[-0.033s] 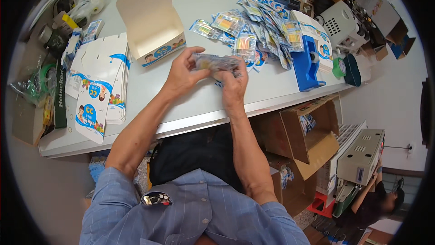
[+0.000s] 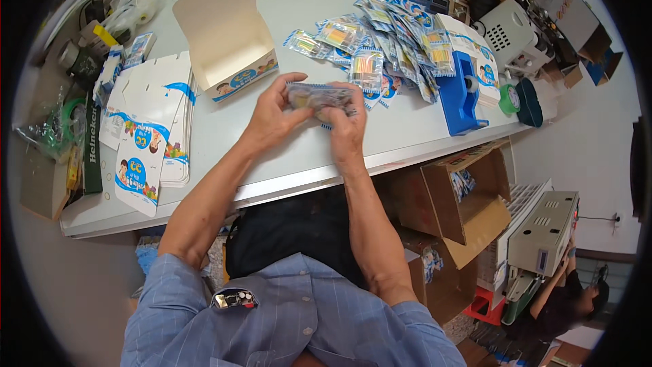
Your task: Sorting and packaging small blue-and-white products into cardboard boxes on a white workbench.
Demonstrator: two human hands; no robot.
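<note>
The left hand (image 2: pixel 272 119) and the right hand (image 2: pixel 348 129) hold together a small stack of packets (image 2: pixel 319 97) just above the front part of the bench (image 2: pixel 299 156). The packets are flat and see-through, with blue printed edges and coloured contents inside, but the details are too small to tell. The fingers of both hands are curled closed around the two ends of the stack, the left at its left end and the right at its right end. Behind the hands, a loose pile of the same packets (image 2: pixel 387 48) lies spread on the bench, and just beside it on the right stands a blue tape dispenser (image 2: pixel 460 95). An open carton (image 2: pixel 224 38) with a blue and white printed front stands to the left of the pile, and flat unfolded cartons (image 2: pixel 153 133) lie near the left edge. The bench is pale grey. Under its right part stand open brown cardboard boxes (image 2: pixel 462 197) on the floor, and a grey machine (image 2: pixel 543 231) is near them.
</note>
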